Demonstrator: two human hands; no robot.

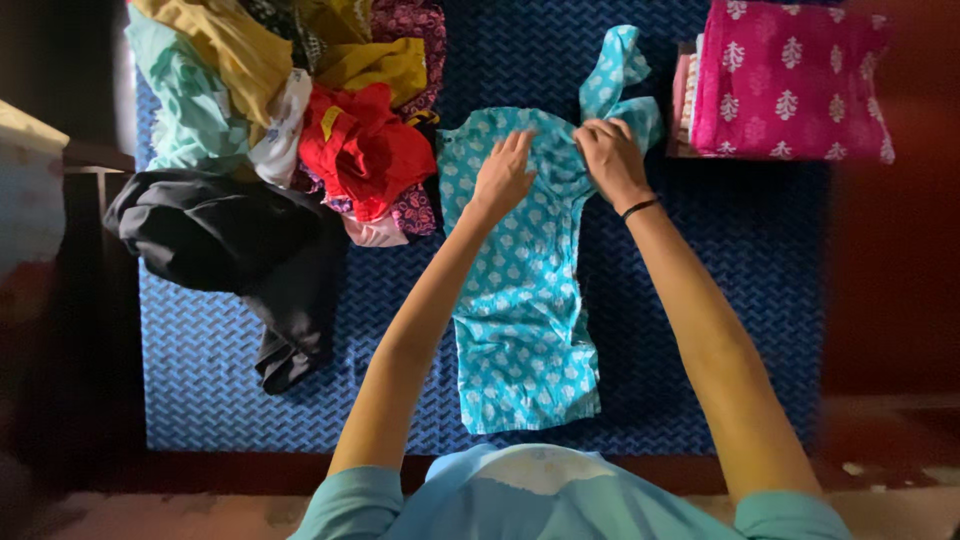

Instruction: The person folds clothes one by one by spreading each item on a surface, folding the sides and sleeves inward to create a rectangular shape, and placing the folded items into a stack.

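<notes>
The turquoise printed tunic lies flat on the blue bed cover. The left hand presses it, fingers apart; the right hand pinches the shoulder cloth. Better to keep the cloth smooth while folding the sleeve.

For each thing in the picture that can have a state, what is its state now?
Turquoise printed garment: spread flat on the blue patterned cover, one sleeve lifted.
Left hand: open, flat on the garment.
Right hand: gripping the sleeve.
Pink printed garment: folded.
Clothes pile: unfolded, heaped.
</notes>
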